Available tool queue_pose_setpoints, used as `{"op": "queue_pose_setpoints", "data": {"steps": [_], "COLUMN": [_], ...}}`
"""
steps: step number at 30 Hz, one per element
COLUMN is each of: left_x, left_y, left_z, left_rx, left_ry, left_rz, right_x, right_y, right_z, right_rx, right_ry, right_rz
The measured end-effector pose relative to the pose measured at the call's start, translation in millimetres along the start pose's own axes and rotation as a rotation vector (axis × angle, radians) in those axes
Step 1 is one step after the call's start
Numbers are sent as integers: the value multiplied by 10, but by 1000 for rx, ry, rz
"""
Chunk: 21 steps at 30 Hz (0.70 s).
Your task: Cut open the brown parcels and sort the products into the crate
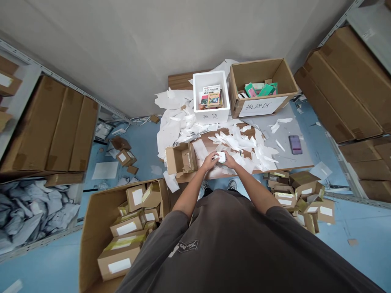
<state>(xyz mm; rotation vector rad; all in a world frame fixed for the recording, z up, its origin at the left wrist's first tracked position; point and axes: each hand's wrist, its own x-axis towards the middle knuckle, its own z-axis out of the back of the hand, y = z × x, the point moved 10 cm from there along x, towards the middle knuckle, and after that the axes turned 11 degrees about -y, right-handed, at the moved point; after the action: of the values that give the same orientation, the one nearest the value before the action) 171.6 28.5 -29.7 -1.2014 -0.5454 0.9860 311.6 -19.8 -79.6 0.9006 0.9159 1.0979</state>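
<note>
Both my hands meet over the near edge of the table, around a small white object [220, 156] whose kind is too small to make out. My left hand [209, 161] grips it from the left with bent fingers. On its other side, my right hand [229, 160] has its fingers closed against it. An open cardboard box [181, 159] stands just left of my left hand. Torn white paper scraps [235, 140] lie spread beyond and beside both hands.
At the back stand a white foam box [210, 117] holding books and a cardboard carton [262, 106] with green packages. A blurred purple item [295, 145] lies at right. A large carton [91, 240] of parcels is at lower left; opened boxes [301, 197] pile up at right.
</note>
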Motion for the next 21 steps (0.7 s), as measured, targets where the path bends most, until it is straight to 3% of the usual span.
{"op": "queue_pose_setpoints", "data": {"steps": [5, 14, 17, 21], "left_x": [35, -9, -55, -32], "left_y": [-99, -108, 44, 468], "left_z": [-30, -59, -41, -111], "left_rx": [65, 63, -71, -208], "left_ry": [76, 71, 11, -86], "left_rz": [-84, -37, 50, 185], "right_x": [18, 33, 48, 51], "right_y": [2, 21, -31, -257], "right_z": [-7, -13, -32, -115], "right_rx": [3, 71, 185, 345], "right_ry": [5, 5, -24, -38], "right_rz": [-5, -46, -79, -141]}}
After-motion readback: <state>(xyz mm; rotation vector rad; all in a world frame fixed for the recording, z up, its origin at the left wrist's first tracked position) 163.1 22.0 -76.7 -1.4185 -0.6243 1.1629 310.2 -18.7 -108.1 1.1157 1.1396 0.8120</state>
